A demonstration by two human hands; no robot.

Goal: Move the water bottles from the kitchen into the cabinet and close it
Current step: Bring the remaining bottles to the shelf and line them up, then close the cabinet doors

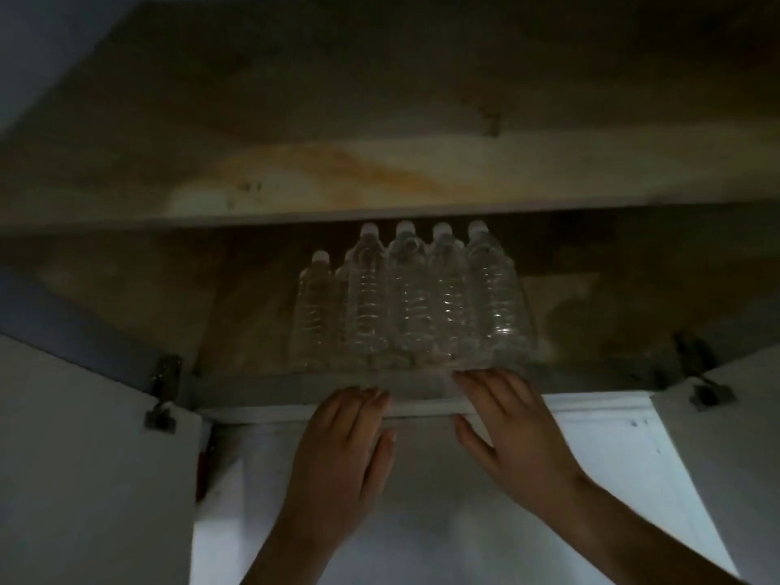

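Note:
A shrink-wrapped pack of clear water bottles [415, 297] with white caps stands upright on the lower shelf of an open overhead cabinet [295, 380], close to its front edge. My left hand [344, 453] is raised flat below the pack's front left, fingertips at the shelf edge. My right hand [513, 428] reaches up at the pack's front right corner, fingertips touching the plastic wrap at the base. Neither hand is closed around the pack.
An upper shelf [380, 183] with a stained underside hangs just above the bottle caps. The white left door [84, 458] and right door [743, 437] stand open on metal hinges [162, 392] at both sides. The scene is dim.

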